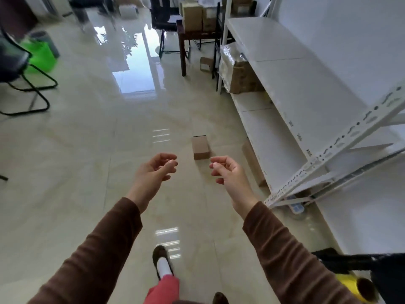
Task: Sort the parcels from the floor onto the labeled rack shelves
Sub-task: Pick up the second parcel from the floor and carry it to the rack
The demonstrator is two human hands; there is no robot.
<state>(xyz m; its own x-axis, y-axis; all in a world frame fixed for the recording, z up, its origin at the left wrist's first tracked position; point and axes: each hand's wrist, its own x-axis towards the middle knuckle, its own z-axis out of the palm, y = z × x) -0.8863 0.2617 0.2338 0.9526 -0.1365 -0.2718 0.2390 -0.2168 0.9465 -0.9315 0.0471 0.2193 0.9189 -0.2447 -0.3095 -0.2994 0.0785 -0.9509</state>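
While both empty, parcel [200,147] lies beyond right hand [225,170]; apart.

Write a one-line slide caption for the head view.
Both empty hands, left hand and right hand, reach toward a small cardboard parcel on the glossy floor beside the white rack.

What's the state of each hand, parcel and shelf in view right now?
Left hand: empty, fingers loosely curled, held out above the floor.
Right hand: empty, fingers loosely curled, held out above the floor.
Small brown cardboard parcel: closed, lying flat on the glossy tiled floor, untouched.
Flat brown cardboard box: on the floor against the rack's base.
White metal rack shelf: bare on its near part.
Plastic-wrapped cardboard cartons: stowed on the lower shelf.
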